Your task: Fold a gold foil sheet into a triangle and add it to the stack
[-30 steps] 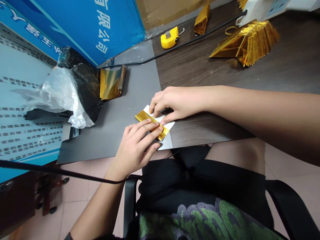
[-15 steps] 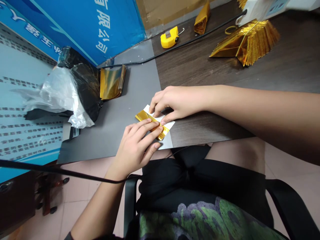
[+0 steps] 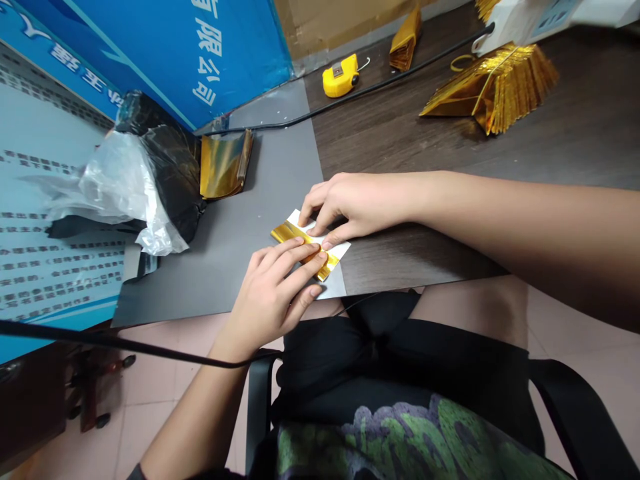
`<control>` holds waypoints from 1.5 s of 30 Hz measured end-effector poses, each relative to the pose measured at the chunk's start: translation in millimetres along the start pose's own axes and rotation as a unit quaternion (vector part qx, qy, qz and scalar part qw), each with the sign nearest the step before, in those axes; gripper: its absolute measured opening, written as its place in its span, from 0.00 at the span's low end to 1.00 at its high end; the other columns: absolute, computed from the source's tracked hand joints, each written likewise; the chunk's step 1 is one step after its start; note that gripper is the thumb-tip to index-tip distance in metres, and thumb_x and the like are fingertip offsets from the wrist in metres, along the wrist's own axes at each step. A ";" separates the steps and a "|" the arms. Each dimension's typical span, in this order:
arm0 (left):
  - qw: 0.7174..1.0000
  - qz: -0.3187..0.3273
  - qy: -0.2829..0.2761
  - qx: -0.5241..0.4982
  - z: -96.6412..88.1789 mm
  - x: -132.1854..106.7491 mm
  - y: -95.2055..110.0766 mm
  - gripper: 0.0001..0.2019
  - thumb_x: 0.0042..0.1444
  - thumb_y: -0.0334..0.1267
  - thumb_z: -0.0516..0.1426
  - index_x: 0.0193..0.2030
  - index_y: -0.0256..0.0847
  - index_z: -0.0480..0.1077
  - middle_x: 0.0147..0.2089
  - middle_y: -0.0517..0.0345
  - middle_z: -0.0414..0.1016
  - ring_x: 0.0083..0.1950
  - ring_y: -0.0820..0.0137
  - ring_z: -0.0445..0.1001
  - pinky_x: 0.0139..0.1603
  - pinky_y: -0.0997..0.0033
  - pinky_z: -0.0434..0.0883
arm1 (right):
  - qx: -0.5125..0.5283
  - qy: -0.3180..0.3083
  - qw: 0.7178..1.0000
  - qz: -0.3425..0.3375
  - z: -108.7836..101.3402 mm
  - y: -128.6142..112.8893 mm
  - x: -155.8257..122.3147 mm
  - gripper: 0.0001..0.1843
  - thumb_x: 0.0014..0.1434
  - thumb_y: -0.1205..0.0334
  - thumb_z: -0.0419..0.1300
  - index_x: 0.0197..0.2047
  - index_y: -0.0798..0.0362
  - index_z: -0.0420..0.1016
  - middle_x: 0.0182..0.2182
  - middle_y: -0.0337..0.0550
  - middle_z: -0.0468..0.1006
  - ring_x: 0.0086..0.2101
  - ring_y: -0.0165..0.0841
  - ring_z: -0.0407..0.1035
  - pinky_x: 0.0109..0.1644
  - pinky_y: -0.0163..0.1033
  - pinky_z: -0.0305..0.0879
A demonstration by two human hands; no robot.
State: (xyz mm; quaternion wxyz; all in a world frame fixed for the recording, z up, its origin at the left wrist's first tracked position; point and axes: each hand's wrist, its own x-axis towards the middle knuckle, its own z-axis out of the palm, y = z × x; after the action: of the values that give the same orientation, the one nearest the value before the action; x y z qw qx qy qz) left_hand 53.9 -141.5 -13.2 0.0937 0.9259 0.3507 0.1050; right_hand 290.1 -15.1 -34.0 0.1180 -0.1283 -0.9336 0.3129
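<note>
A sheet of gold foil paper (image 3: 286, 231) with a white back lies at the table's front edge, folded over so that a gold strip covers its near part and a white band shows beyond. My left hand (image 3: 273, 287) rests on the gold strip with its fingers stretched out flat and the thumb apart. From the right, my right hand (image 3: 345, 207) holds the white band with bent fingertips and thumb, pinning it to the tabletop. Whether its thumb has hold of the fold, I cannot make out.
A stack of gold paper (image 3: 223, 167) stands beside a black and clear plastic bag (image 3: 163, 167). Farther back are a yellow tape measure (image 3: 341, 76), a small gold bundle (image 3: 405, 41), a fanned gold paper bundle (image 3: 495, 87) and a black cable (image 3: 380, 87). A blue board (image 3: 230, 53) rises behind.
</note>
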 end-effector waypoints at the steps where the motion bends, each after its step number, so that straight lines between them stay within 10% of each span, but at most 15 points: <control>1: 1.000 -0.001 0.000 0.000 -0.1 0.0 0.1 0.19 0.72 0.42 0.54 0.66 0.39 0.68 0.63 0.45 0.75 0.68 0.56 0.69 0.60 0.57 0.64 | 0.001 0.000 1.000 0.001 0.0 0.1 0.0 0.09 0.64 0.59 0.68 0.44 0.53 0.87 0.51 0.45 0.82 0.51 0.39 0.75 0.56 0.43 0.67; 26: 0.999 -0.031 0.028 -0.009 1.3 1.2 6.2 0.13 0.71 0.38 0.55 0.59 0.44 0.74 0.56 0.55 0.81 0.65 0.61 0.74 0.71 0.51 0.51 | 0.011 0.031 0.999 -0.025 8.9 -5.0 1.9 0.12 0.69 0.65 0.60 0.50 0.54 0.84 0.52 0.47 0.83 0.52 0.40 0.71 0.59 0.48 0.68; 45: 0.998 0.001 0.064 -0.027 3.7 -0.1 3.2 0.13 0.70 0.37 0.56 0.57 0.38 0.75 0.57 0.54 0.81 0.59 0.62 0.76 0.61 0.58 0.72 | -0.004 0.040 0.999 -0.009 11.3 -16.9 4.4 0.20 0.72 0.63 0.54 0.60 0.58 0.79 0.58 0.51 0.79 0.53 0.42 0.67 0.61 0.50 0.69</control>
State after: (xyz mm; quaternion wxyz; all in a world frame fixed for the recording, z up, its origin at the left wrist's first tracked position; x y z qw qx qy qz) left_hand 56.8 -144.3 -15.9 0.0956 0.9148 0.3517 0.1739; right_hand 279.7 -33.0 -31.8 0.1578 -0.1332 -0.9303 0.3031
